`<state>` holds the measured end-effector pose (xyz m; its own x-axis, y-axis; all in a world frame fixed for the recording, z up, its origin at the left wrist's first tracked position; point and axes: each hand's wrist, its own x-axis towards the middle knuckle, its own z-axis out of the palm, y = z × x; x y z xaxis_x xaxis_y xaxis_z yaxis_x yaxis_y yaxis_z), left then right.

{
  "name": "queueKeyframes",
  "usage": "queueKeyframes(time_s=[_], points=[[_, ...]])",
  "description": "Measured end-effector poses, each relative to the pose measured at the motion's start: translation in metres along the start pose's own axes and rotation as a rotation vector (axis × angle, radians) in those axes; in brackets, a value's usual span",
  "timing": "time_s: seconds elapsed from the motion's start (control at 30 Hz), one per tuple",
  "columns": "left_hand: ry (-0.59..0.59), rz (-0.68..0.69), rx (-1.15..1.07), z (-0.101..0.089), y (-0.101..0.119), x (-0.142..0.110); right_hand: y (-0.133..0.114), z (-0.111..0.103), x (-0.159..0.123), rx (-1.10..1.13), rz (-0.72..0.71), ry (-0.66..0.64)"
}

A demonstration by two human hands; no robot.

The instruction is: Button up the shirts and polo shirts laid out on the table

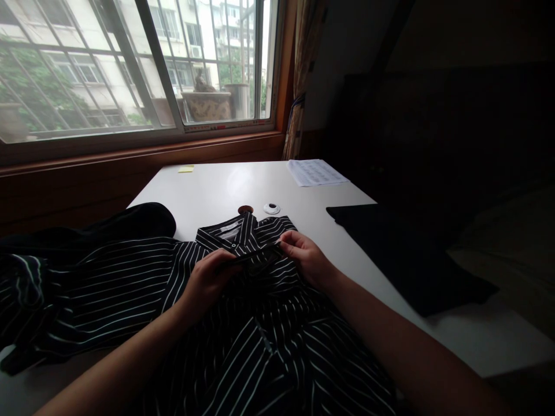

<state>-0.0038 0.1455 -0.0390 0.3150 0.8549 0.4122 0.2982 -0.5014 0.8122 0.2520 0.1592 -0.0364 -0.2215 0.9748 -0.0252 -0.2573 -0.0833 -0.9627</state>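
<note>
A black shirt with white stripes (125,289) lies spread over the near part of the white table, its collar (208,236) toward the far side and one sleeve stretched out to the left. My left hand (212,274) is closed on the shirt's front edge below the collar. On the same strip of cloth, my right hand (301,254) pinches the other end between thumb and fingers. The strip is drawn fairly straight between both hands. The lower shirt lies in loose folds beneath my wrists.
Dark folded cloth (403,254) lies at the table's right edge, and a dark bundle (130,219) at the left. Behind the collar are a brown-rimmed hole (245,209) and a white ring (272,208). Printed papers (318,172) and a yellow note (186,169) lie on the white table (225,185).
</note>
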Motion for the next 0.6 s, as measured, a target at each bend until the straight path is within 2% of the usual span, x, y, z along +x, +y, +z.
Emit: queueKeyframes(time_s=[0.37, 0.5, 0.6], points=[[0.001, -0.148, -0.129, 0.002, 0.002, -0.001, 0.001, 0.0, 0.002, -0.16, -0.069, 0.014], [-0.013, -0.192, -0.175, 0.004, 0.003, -0.001, 0.0, 0.005, -0.003, -0.259, -0.07, -0.102], [-0.007, -0.2, -0.214, 0.007, 0.003, -0.003, 0.003, 0.013, -0.009, -0.458, -0.098, -0.252]])
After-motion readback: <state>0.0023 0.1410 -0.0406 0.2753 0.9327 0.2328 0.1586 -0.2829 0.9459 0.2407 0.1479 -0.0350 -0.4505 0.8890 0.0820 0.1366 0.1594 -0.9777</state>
